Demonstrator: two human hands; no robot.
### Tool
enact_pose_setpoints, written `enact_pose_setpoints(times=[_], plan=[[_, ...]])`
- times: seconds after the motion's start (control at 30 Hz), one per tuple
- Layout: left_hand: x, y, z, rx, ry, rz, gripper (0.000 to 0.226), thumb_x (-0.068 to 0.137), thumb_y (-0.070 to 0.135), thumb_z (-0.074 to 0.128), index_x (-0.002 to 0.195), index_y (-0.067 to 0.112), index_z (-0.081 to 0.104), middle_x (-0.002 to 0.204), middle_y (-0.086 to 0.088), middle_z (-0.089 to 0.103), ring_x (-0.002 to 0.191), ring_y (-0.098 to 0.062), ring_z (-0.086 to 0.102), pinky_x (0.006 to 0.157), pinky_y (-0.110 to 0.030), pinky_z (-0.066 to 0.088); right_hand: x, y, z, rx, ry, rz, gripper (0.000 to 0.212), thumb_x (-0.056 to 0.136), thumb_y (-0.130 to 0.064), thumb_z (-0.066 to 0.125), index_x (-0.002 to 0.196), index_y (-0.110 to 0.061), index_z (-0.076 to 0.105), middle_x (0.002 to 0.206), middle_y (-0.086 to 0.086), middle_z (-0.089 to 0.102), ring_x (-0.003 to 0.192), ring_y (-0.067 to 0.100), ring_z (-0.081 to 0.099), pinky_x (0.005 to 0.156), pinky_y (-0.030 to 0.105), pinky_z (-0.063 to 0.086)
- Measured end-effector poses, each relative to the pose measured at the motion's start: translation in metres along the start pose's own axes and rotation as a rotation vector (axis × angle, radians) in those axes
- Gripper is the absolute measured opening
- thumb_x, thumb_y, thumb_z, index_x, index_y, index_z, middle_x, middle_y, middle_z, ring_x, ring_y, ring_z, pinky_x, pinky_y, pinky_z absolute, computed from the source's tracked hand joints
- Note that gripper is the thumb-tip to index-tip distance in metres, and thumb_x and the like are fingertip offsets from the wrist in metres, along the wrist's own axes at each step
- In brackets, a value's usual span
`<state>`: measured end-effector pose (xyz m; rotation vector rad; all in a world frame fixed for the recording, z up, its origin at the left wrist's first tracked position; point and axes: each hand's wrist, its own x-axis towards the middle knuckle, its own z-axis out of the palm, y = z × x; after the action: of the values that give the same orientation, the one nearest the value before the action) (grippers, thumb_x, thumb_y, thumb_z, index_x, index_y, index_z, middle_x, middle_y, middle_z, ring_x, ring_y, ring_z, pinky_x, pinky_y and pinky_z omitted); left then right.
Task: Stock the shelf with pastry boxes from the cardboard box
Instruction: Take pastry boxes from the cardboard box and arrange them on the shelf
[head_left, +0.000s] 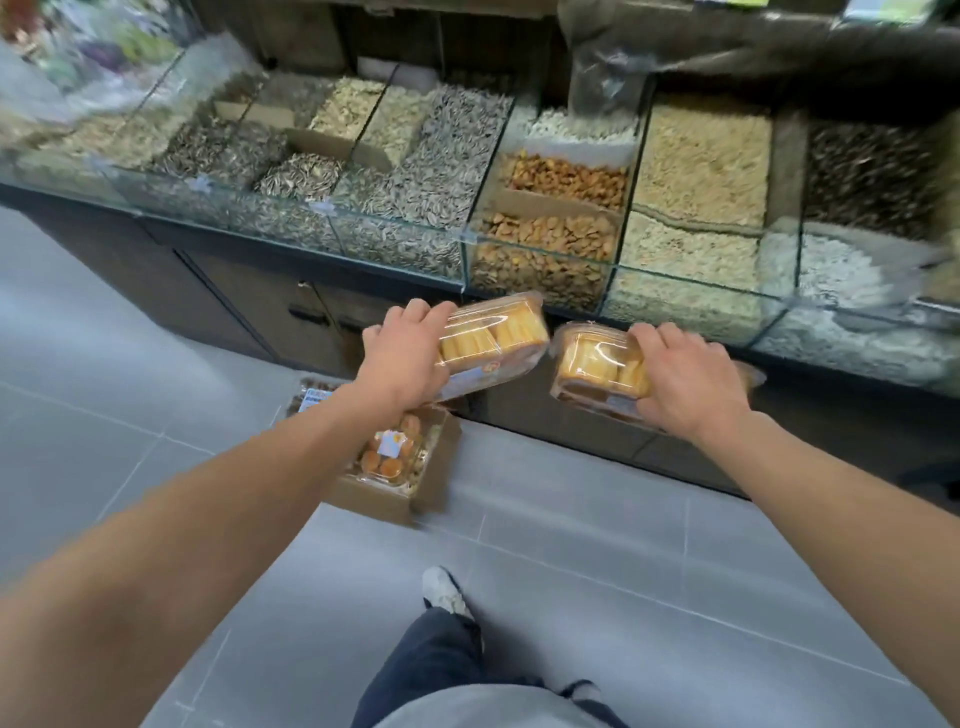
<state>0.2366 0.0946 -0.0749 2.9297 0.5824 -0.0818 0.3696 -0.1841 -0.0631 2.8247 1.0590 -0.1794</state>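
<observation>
My left hand (402, 353) grips a clear plastic pastry box (493, 340) of yellow pastries from above, tilted, at mid-frame. My right hand (688, 376) grips a second, similar pastry box (592, 369) just to the right of it. Both boxes hang in the air in front of the dark counter. Below my left forearm a cardboard box (436, 467) sits on the floor, holding more clear boxes of round orange pastries (389, 452). No shelf for the boxes shows clearly.
A glass-fronted display (467, 239) of seeds and nuts in several compartments runs across the view above dark cabinets (291, 312). Grey floor tiles (597, 545) lie below. My leg and shoe (441, 592) stand behind the cardboard box.
</observation>
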Motion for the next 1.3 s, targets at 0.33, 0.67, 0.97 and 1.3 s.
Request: enact_pose_setpoints(times=[0.33, 0.67, 0.97, 1.3], plan=[[0.028, 0.171, -0.088, -0.021, 0.233, 0.207, 0.076, 0.079, 0.033, 0.068, 0.144, 0.029, 0.03, 0.133, -0.005, 0.043, 0.123, -0.03, 0.04, 0.095, -0.054, 0.038, -0.086, 0.152, -0.088, -0.049, 0.275, 0.227, 0.074, 0.075, -0.035, 0.071, 0.139, -0.021, 0.038, 0.124, 0.006, 0.055, 0.112, 0.031, 0.055, 0.087, 0.042, 0.044], [0.15, 0.265, -0.127, -0.02, 0.241, 0.298, 0.076, 0.08, 0.031, 0.07, 0.144, 0.032, 0.029, 0.131, -0.005, 0.044, 0.124, -0.028, 0.04, 0.1, -0.056, 0.037, -0.026, 0.279, -0.124, -0.061, 0.418, 0.376, 0.077, 0.072, -0.027, 0.077, 0.137, -0.023, 0.037, 0.113, 0.001, 0.055, 0.099, 0.024, 0.054, 0.084, 0.04, 0.047], [0.313, 0.317, -0.149, -0.015, 0.235, 0.414, 0.078, 0.082, 0.03, 0.072, 0.147, 0.029, 0.029, 0.134, -0.004, 0.044, 0.126, -0.026, 0.04, 0.102, -0.052, 0.036, 0.1, 0.382, -0.158, -0.067, 0.497, 0.451, 0.076, 0.071, -0.038, 0.08, 0.136, -0.024, 0.041, 0.12, 0.004, 0.056, 0.108, 0.03, 0.053, 0.094, 0.042, 0.04], [0.458, 0.39, -0.159, -0.022, 0.134, 0.48, 0.08, 0.079, 0.036, 0.073, 0.147, 0.031, 0.03, 0.135, -0.002, 0.042, 0.13, -0.025, 0.038, 0.1, -0.048, 0.036, 0.227, 0.502, -0.212, -0.083, 0.638, 0.413, 0.075, 0.071, -0.026, 0.082, 0.134, -0.025, 0.041, 0.122, 0.004, 0.056, 0.114, 0.03, 0.052, 0.1, 0.045, 0.04]])
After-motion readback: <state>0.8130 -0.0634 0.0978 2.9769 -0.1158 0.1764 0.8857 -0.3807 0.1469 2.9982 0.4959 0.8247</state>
